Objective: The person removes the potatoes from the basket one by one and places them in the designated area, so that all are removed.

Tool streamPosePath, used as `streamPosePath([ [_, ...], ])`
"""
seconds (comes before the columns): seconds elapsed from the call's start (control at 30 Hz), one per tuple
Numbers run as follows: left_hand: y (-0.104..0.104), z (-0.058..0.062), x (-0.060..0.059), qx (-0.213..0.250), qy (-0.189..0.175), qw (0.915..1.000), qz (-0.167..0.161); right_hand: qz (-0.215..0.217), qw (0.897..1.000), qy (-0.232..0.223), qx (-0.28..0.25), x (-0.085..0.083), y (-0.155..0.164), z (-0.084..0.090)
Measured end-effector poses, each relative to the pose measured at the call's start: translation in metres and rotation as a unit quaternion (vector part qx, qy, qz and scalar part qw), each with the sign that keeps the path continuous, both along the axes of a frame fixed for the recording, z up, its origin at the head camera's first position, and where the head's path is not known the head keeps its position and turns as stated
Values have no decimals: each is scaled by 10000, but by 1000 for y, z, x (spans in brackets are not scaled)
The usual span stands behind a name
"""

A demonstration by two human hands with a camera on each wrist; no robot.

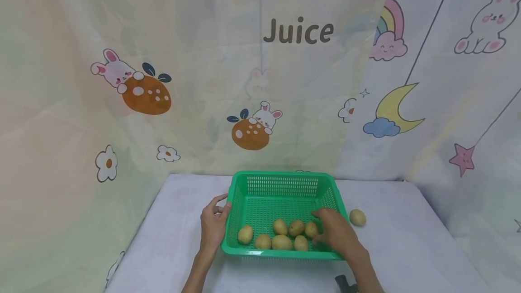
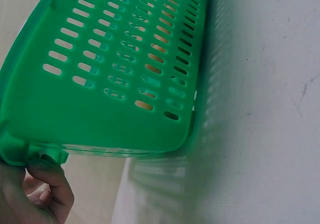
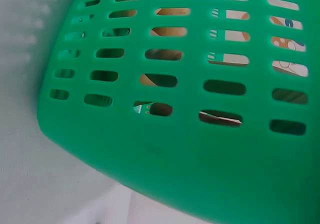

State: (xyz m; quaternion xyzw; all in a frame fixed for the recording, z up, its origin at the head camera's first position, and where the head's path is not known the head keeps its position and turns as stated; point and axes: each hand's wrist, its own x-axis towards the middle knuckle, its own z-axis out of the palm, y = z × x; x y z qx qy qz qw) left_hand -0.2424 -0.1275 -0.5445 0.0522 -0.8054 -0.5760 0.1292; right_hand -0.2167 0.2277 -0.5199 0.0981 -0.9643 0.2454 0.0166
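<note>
Green basket (image 1: 281, 184) at table centre; seven potatoes (image 1: 281, 242) along its near wall, eighth potato (image 1: 357, 217) outside, just right; left hand (image 1: 213, 225) grips left rim; right hand (image 1: 335, 232) inside beside potatoes, grip unclear; wrist views show only slotted wall (image 2: 115, 69); white table (image 1: 407, 248), cartoon curtain (image 1: 122, 80) behind.

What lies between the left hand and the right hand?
In the head view, six potatoes lie in the green basket between the left hand on its left rim and the right hand inside.
</note>
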Motion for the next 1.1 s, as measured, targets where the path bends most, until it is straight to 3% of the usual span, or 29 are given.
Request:
streamPosePath([
  [0.67,-1,-1,0,52,102,9999,-63,130,9978,95,640,-2,-5,-1],
  [1.1,-1,1,1,234,128,9996,-113,252,9945,397,936,0,-6,-3],
])
